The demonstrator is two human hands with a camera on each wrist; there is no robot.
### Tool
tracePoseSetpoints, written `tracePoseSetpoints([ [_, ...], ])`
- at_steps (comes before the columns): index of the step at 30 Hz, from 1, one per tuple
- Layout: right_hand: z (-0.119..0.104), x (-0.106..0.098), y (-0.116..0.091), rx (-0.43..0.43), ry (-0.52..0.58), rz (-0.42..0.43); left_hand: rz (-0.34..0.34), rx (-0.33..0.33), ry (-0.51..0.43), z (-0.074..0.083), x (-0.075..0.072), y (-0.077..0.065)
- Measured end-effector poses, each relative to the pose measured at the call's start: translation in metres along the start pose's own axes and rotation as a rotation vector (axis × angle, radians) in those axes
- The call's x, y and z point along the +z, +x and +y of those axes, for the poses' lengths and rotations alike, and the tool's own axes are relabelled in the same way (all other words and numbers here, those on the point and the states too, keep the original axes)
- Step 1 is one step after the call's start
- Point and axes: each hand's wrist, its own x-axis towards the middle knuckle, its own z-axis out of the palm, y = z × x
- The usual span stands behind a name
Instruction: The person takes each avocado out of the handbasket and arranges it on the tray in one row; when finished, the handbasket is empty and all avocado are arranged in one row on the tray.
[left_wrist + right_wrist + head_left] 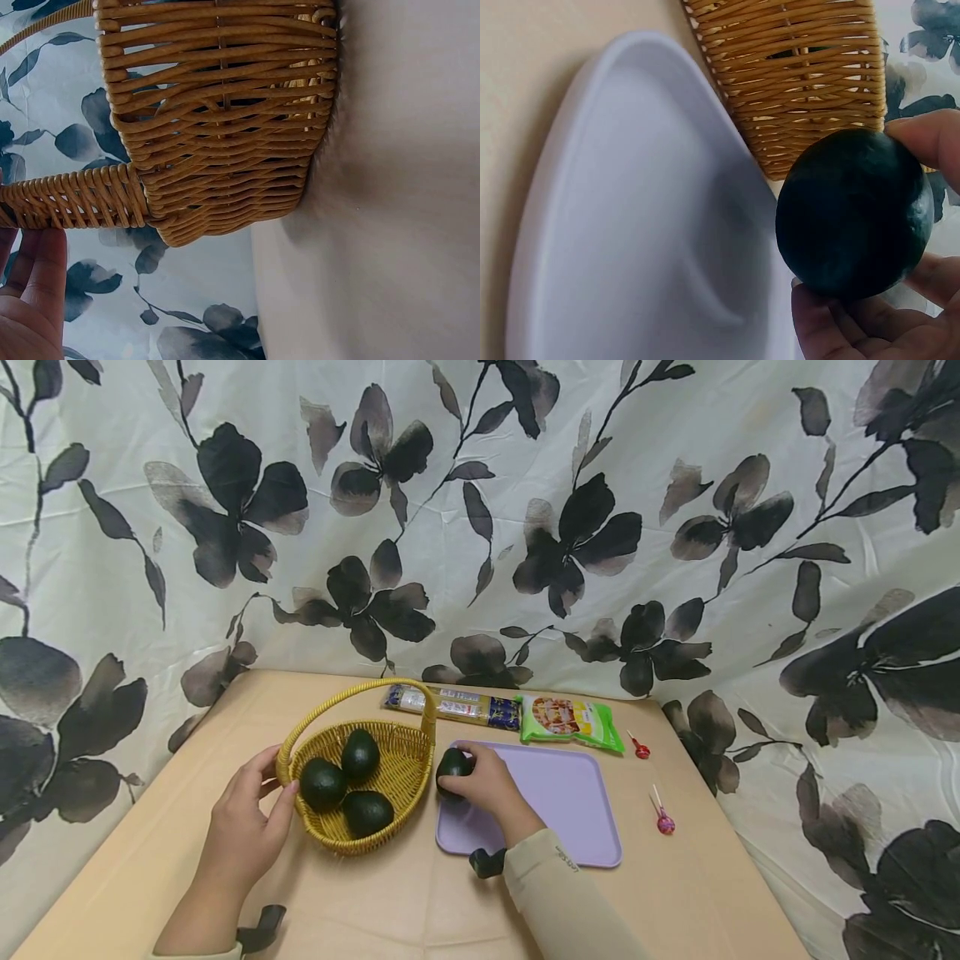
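My right hand (491, 785) grips a dark green avocado (453, 772) between thumb and fingers, over the left side of a lilac tray (577, 810). Seen from the right wrist, the avocado (853, 214) overlaps the tray's edge, close to the basket's woven side (802, 82). At the left, my left hand (243, 822) holds a yellow wicker basket (345, 843) where its handle joins the rim. The left wrist view shows the fingers (46, 262) against the wrapped handle (82, 199). Inside the basket lie three avocados (361, 755).
Behind the tray lie a long blue-and-clear packet (453, 706) and a green food bag (570, 722). Two lollipops, one red (641, 749) and one pink (665, 822), lie right of the tray. A floral cloth (480, 527) hangs behind the table (390, 910).
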Motion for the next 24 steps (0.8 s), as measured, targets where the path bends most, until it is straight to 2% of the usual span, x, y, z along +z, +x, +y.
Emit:
tracePoseSetpoints([
  [13, 0.0093, 0.0044, -0.0017, 0.029, -0.008, -0.008, -0.005, -0.016, -0.001, 0.0001, -0.0003, -0.0013],
  [24, 0.0093, -0.0007, -0.0053, 0.053, -0.068, -0.06, -0.014, -0.023, -0.003, -0.0005, 0.0008, -0.0013],
])
